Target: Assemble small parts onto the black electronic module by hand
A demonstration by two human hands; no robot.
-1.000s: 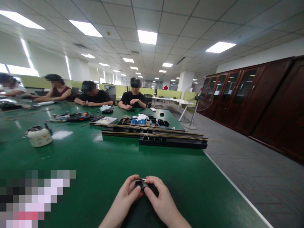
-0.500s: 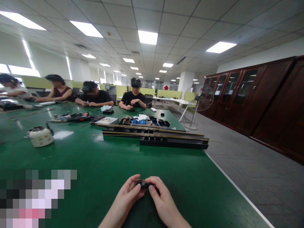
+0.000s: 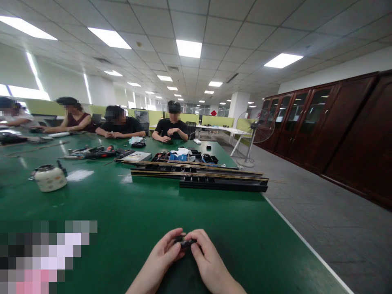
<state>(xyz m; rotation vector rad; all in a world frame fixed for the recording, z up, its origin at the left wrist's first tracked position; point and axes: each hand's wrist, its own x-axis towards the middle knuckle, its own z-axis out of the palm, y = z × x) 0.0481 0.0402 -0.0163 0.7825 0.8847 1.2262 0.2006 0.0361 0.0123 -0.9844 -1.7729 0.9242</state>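
A small black part [image 3: 185,243] with a few lighter spots is held between my hands, low in the middle of the head view; its exact kind is too small to make out. My left hand [image 3: 167,252] grips its left end with thumb and fingers. From the other side, my right hand [image 3: 204,252] pinches its right end between thumb and forefinger. Both hands are over the near part of the green table [image 3: 122,228], and the fingers hide part of the piece.
Long black rails [image 3: 223,185] with thin brass-coloured rods lie across the table ahead. Behind them are a white box [image 3: 137,157] and blue packets [image 3: 179,157]. A cream pot [image 3: 50,178] stands left. Several people sit around the table; a fan [image 3: 254,126] stands right.
The black part has turned slightly in my fingers, showing more of its upper side. Both hands remain on it, and the view has shifted a little.
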